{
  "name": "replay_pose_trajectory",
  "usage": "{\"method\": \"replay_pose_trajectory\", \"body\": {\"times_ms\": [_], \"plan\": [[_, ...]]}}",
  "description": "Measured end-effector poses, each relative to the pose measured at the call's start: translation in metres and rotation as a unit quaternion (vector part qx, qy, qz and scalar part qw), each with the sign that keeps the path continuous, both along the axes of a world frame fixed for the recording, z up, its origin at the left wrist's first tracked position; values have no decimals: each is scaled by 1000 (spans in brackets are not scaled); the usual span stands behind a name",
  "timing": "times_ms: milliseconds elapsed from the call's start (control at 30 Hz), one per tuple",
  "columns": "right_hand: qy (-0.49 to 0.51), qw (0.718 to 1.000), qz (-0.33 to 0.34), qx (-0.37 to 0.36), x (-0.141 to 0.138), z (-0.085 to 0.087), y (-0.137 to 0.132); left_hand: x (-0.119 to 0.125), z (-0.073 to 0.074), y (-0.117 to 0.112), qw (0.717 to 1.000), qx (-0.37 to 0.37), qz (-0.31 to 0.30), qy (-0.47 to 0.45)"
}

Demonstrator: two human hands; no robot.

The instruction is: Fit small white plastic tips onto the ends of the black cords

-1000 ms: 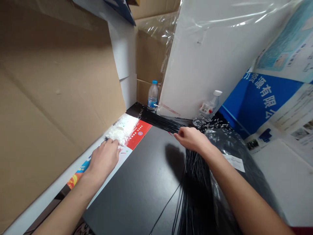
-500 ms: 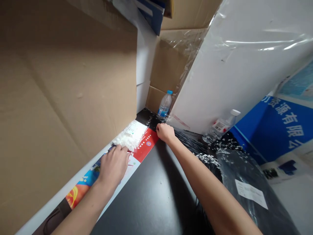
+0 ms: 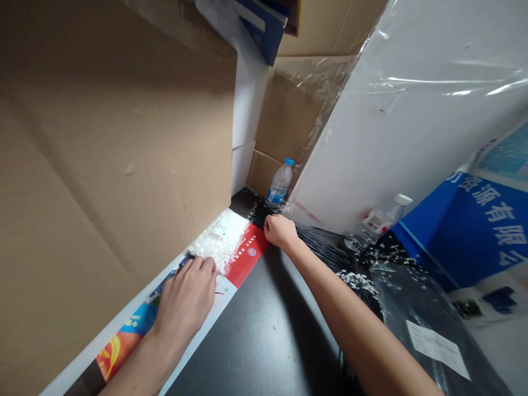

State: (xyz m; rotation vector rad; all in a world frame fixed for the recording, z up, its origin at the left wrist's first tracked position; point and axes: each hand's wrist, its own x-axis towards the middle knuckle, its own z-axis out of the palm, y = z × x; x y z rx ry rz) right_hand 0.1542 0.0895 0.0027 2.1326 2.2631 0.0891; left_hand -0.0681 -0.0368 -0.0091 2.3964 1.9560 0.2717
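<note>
My left hand (image 3: 186, 300) rests knuckles up on a printed poster sheet (image 3: 136, 324), its fingertips curled into the near edge of a pile of small white plastic pieces (image 3: 220, 242). My right hand (image 3: 280, 231) reaches far forward, fingers closed at the far end of a bundle of thin black cable ties (image 3: 325, 250) that lies across the black tabletop (image 3: 256, 341). Whether the right fingers pinch a tie is hidden. White tips of more ties (image 3: 363, 281) show beside my right forearm.
A large cardboard sheet (image 3: 107, 154) leans on the left. A white board in plastic film (image 3: 404, 121) leans at the right. Two water bottles (image 3: 279, 186) (image 3: 377, 221) stand at the back. A black plastic bag with a label (image 3: 429, 330) lies on the right.
My right hand has gone from the middle of the black ties forward and left to their far end. The left hand stayed at the white pile. The camera tilted and moved closer.
</note>
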Motion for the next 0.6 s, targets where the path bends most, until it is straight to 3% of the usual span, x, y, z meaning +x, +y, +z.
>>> {"method": "replay_pose_trajectory", "body": {"times_ms": [233, 367, 467, 600], "plan": [[49, 998, -19, 31, -4, -2, -5, -2, -2, -2, 999, 12, 3, -43], [113, 991, -1, 73, -2, 4, -6, -2, -6, -3, 995, 28, -31, -93], [176, 977, 26, 118, -1, 20, -4, -3, -9, -4, 986, 40, -61, -153], [236, 954, 45, 179, -3, 61, -9, -2, -9, -5, 962, 25, -87, -256]]}}
